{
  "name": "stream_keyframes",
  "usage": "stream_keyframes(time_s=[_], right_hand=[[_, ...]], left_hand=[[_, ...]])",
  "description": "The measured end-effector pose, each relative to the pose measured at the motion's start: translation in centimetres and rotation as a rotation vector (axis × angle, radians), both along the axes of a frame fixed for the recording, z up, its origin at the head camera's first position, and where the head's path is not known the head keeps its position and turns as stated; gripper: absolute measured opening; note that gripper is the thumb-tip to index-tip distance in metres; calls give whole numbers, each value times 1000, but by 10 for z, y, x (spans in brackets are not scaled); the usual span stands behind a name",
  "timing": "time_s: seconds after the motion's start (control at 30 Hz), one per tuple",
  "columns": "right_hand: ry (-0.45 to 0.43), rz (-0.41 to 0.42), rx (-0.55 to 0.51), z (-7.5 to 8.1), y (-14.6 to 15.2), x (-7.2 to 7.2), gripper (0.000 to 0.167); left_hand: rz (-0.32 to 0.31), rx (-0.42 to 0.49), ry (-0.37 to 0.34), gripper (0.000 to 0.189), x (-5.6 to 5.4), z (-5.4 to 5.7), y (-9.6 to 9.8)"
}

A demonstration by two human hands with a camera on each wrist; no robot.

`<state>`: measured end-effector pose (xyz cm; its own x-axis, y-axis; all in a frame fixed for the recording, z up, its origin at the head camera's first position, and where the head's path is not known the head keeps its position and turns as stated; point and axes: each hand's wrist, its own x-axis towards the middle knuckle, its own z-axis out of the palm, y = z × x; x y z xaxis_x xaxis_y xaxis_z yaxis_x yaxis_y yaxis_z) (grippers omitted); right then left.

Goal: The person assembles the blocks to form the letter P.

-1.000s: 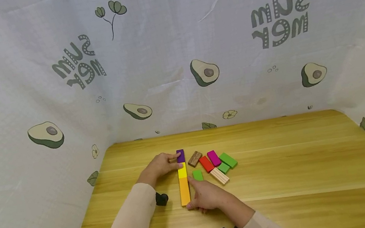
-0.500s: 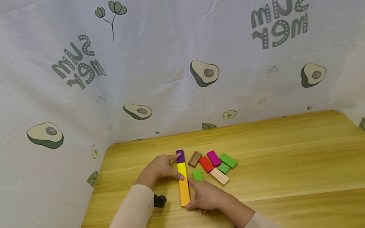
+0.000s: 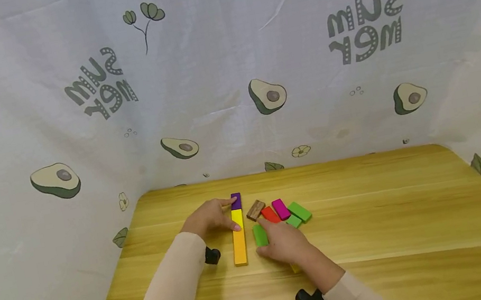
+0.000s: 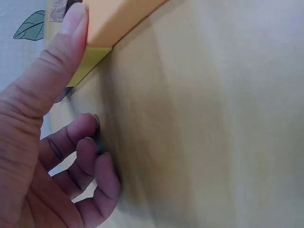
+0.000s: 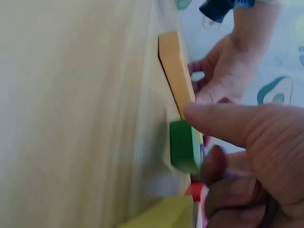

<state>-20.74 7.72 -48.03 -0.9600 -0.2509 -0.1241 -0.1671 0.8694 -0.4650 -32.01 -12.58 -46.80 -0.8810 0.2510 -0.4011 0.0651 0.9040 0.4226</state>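
Green block [image 3: 260, 235]: bright green, flat-sided, oblong; lying on the table [image 3: 404, 228], just right of the row, between right thumb and forefinger.
Row: purple block [image 3: 236, 200], yellow block [image 3: 237, 217] and longer orange block [image 3: 240, 252], end to end, running away from the person.
Right hand [image 3: 286, 243]: palm down; thumb at the near end of the green block, forefinger by its far end; whether they grip it, cannot tell.
Left hand [image 3: 206, 217]: reaching in from the side; forefinger on the purple block, thumb set wide of it against the row, other fingers loosely bent.
Beside: grained brown block [image 3: 256, 210], plain red block [image 3: 270, 215], magenta block [image 3: 281, 209].
Table: yellowish, wood-grained. Backdrop: creased pale cloth [image 3: 207, 70], avocado-printed.
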Motion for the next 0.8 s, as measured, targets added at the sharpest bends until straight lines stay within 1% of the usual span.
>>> stream_keyframes(time_s=[0.1,0.2,0.27,0.37,0.47,0.53,0.63,0.73,0.8], right_hand=[[-18,6,35,-1,3,-3,75],[-25,27,27,0,4,0,71],[-33,58,3,1,3,5,69],[-46,137,-21,2,-2,16,68],[-55,211,-35,0,-10,27,69],[-59,231,-62,-2,-15,33,69],[-60,220,-122,-8,-21,36,67],[-63,185,-188,-12,-24,35,68],[-66,158,-211,-14,-25,35,71]], left_hand=[[-6,-28,0,90,-3,3,1],[-9,-59,9,90,-5,7,2],[-8,-82,17,89,-7,10,2],[0,-106,18,88,-8,12,3],[13,-116,5,89,-10,11,4],[14,-113,-3,90,-12,10,6],[15,-106,-16,91,-14,8,7],[22,-102,-23,92,-16,9,9],[23,-106,-26,91,-16,10,11]])
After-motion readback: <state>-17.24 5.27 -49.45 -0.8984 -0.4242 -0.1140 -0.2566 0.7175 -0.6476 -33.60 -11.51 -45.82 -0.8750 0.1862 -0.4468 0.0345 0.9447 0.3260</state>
